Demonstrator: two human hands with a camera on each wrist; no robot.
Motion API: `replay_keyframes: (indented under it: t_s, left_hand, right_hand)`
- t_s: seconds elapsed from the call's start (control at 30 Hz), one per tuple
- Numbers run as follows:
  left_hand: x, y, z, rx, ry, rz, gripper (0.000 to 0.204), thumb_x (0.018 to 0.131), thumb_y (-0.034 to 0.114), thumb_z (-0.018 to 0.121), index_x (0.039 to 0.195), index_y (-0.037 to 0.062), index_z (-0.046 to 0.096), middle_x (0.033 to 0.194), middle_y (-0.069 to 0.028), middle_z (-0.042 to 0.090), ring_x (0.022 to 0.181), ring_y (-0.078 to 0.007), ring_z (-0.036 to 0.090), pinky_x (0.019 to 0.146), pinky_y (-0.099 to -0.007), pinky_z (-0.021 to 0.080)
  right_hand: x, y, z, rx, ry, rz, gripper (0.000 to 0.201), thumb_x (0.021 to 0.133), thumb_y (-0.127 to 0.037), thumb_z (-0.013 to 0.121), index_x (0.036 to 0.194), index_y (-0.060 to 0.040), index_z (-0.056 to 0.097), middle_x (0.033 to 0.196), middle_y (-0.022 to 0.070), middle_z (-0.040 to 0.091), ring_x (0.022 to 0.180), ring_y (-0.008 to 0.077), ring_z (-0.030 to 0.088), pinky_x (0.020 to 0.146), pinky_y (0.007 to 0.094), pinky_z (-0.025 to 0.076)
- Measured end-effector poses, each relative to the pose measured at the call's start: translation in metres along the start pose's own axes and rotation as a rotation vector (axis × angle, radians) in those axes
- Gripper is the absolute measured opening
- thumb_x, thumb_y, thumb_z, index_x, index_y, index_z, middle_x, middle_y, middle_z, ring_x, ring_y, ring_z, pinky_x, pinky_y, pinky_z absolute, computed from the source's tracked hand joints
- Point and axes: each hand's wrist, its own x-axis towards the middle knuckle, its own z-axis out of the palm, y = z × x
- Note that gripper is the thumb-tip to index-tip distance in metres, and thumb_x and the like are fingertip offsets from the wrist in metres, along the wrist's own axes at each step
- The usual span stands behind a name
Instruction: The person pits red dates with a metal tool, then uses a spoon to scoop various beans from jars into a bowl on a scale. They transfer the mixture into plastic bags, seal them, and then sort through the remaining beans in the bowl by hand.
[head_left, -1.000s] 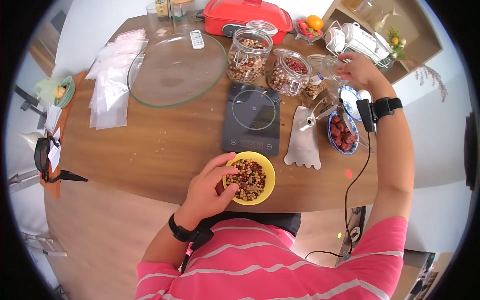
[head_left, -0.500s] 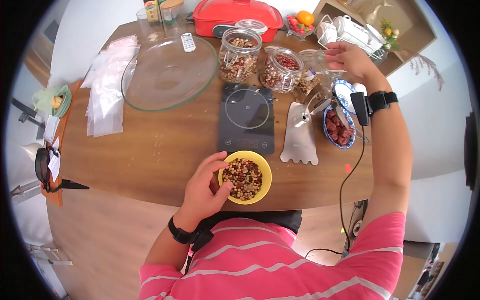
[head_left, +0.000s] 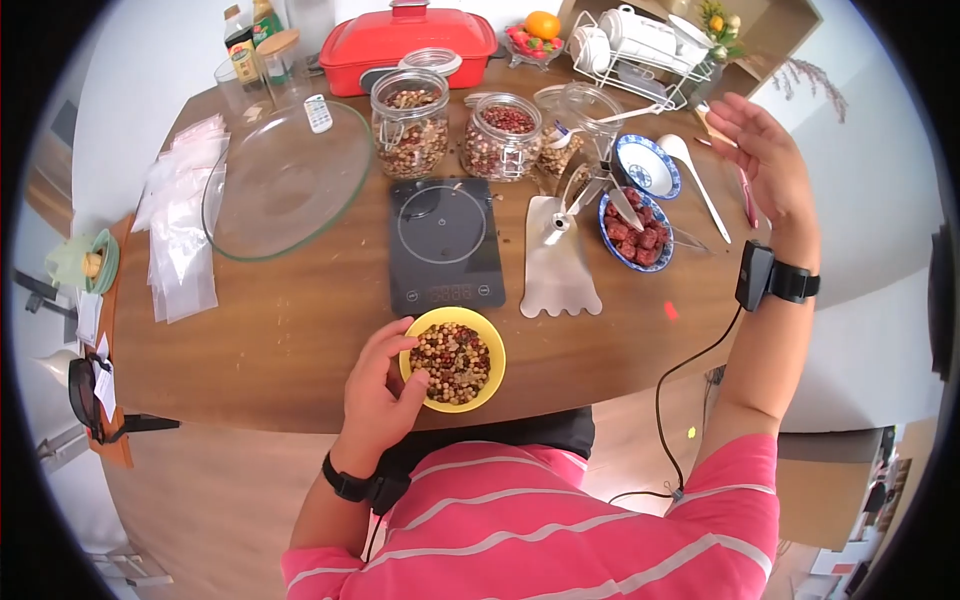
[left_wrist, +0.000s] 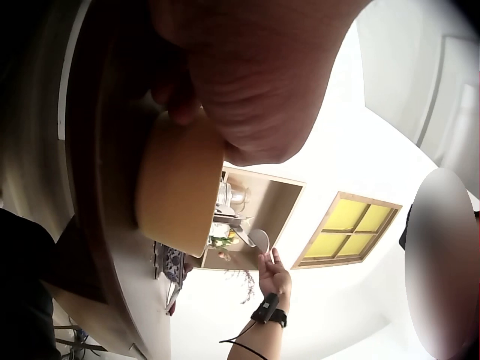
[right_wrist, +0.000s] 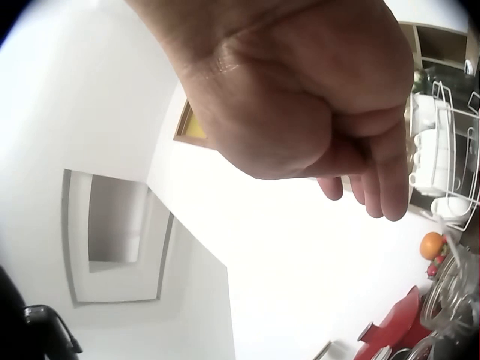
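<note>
My left hand [head_left: 378,385] holds the left side of a small yellow bowl [head_left: 498,340] at the table's front edge, thumb and fingers at its rim. Mixed peppercorns [head_left: 450,362] fill the bowl. In the left wrist view the bowl's side [left_wrist: 180,187] shows below that hand. My right hand [head_left: 770,160] is raised over the table's right edge, fingers extended and nothing in it. The right wrist view shows this hand [right_wrist: 322,112] without anything held. Nearest to it are a long white spoon [head_left: 702,185] and an empty blue-and-white bowl [head_left: 648,166].
A black digital scale [head_left: 443,240] lies behind the yellow bowl. Beyond stand two glass jars [head_left: 410,135] of peppercorns and a red cooker [head_left: 410,45]. A metal scraper [head_left: 560,275] lies beside a dish of dark red chunks [head_left: 637,240]. Leftward are a large glass plate [head_left: 290,180] and plastic bags [head_left: 180,220].
My right hand has moved from above the jar lids rightward to the table's edge, and its fingers have straightened. The head view has shifted. My left hand stays at the yellow bowl.
</note>
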Motion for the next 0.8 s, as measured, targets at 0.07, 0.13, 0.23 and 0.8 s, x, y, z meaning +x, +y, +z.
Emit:
replay_keyframes:
  t_s: [0.07, 0.13, 0.23, 0.8]
  left_hand:
    - [0.0, -0.004, 0.004, -0.015, 0.028, 0.013, 0.04, 0.085, 0.0, 0.07, 0.124, 0.0049, 0.061, 0.144, -0.0131, 0.058, 0.07, -0.0062, 0.054, 0.061, -0.0216, 0.046]
    - [0.0, -0.009, 0.008, -0.031, 0.066, 0.023, 0.039, 0.084, 0.002, 0.071, 0.122, 0.005, 0.063, 0.142, -0.013, 0.06, 0.064, -0.0066, 0.053, 0.059, -0.0224, 0.047]
    - [-0.001, -0.013, 0.007, 0.001, 0.08, 0.068, 0.039, 0.084, 0.001, 0.071, 0.122, 0.0047, 0.063, 0.141, -0.0133, 0.061, 0.065, -0.0063, 0.053, 0.058, -0.0218, 0.046]
    - [0.004, 0.007, -0.003, 0.053, -0.096, -0.001, 0.115, 0.064, 0.032, 0.096, 0.157, 0.0084, 0.035, 0.153, -0.0166, 0.049, 0.13, -0.0318, 0.06, 0.1, -0.0406, 0.054]
  right_hand:
    - [-0.002, 0.024, -0.017, 0.01, 0.037, 0.043, 0.047, 0.098, 0.006, 0.044, 0.145, 0.0078, 0.046, 0.14, 0.0189, 0.058, 0.129, 0.0255, 0.06, 0.104, 0.0358, 0.054]
    - [0.002, 0.053, -0.027, 0.002, 0.07, 0.122, 0.045, 0.099, 0.006, 0.042, 0.144, 0.0094, 0.047, 0.141, 0.0201, 0.057, 0.129, 0.0272, 0.06, 0.105, 0.0379, 0.054]
    - [0.018, 0.094, -0.022, -0.123, 0.116, 0.206, 0.046, 0.1, 0.006, 0.041, 0.145, 0.0071, 0.048, 0.142, 0.0209, 0.056, 0.128, 0.0293, 0.06, 0.1, 0.0385, 0.058]
    - [-0.123, 0.078, 0.02, 0.287, -0.137, -0.27, 0.022, 0.101, -0.001, 0.055, 0.12, 0.0054, 0.063, 0.102, 0.012, 0.068, 0.087, 0.0179, 0.069, 0.074, 0.0308, 0.059]
